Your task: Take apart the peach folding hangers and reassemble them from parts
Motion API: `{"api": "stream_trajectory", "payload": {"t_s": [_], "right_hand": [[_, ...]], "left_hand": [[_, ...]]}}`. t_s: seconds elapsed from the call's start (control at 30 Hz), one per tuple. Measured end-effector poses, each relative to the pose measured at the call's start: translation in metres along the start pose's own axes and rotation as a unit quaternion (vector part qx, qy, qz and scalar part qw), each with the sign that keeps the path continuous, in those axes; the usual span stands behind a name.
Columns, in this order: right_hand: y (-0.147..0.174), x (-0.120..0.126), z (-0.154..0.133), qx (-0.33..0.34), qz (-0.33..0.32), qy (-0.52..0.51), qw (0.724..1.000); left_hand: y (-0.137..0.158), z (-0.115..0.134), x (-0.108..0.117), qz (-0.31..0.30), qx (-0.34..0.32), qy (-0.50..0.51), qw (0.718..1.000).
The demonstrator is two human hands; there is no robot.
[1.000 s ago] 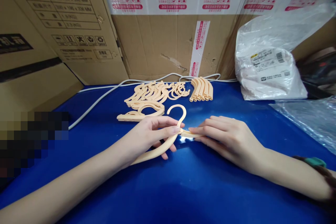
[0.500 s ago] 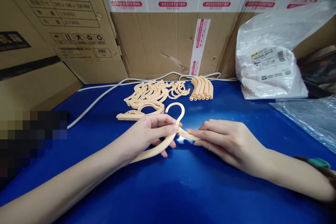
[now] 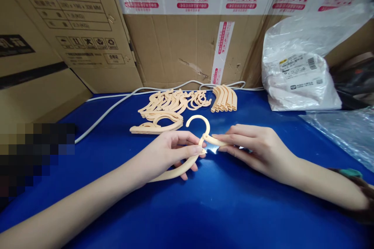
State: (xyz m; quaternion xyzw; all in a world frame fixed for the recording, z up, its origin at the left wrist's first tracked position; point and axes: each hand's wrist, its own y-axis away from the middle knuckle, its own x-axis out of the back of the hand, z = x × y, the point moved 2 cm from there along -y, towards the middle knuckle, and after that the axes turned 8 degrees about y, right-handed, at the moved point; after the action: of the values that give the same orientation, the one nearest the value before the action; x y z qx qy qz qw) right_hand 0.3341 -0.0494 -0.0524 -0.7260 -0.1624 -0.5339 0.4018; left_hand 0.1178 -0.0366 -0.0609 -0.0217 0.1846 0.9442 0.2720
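My left hand (image 3: 178, 148) is closed on a cream plastic folding hanger, its thumb and fingers pinching the curved left arm (image 3: 177, 172) near the centre. That arm's far end passes under my wrist. A hook (image 3: 208, 124) rises from the centre joint, its open end toward the left. My right hand (image 3: 253, 144) pinches the short visible right arm (image 3: 215, 141) of the hanger, the rest of which is hidden by the fingers. Just behind my left hand lie folded cream hangers (image 3: 172, 127), stacked flat on the blue table.
Farther back are a pile of loose cream hanger pieces (image 3: 168, 101) and a row of curved cream arms (image 3: 224, 99). A white cable (image 3: 109, 116) runs behind them along cardboard boxes (image 3: 175, 46). At right stand a white plastic bag (image 3: 300, 89) and clear plastic film (image 3: 347, 132).
The hook and centre joint have shifted right and turned slightly clockwise. The joint now sits a little above my left thumb tip, and my right hand has risen slightly with the right arm.
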Motion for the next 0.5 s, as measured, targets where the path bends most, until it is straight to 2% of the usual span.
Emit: {"api": "stream_trajectory", "payload": {"t_s": [0.2,0.5], "right_hand": [[0.0005,-0.0033,-0.0036,0.048,-0.006,0.03,0.998],[0.0033,-0.0038,-0.0091,0.068,0.011,0.081,0.994]], "left_hand": [[-0.0007,0.0013,0.0038,0.032,-0.021,0.025,0.999],[0.0016,0.0036,-0.0004,-0.015,-0.001,0.016,1.0]]}}
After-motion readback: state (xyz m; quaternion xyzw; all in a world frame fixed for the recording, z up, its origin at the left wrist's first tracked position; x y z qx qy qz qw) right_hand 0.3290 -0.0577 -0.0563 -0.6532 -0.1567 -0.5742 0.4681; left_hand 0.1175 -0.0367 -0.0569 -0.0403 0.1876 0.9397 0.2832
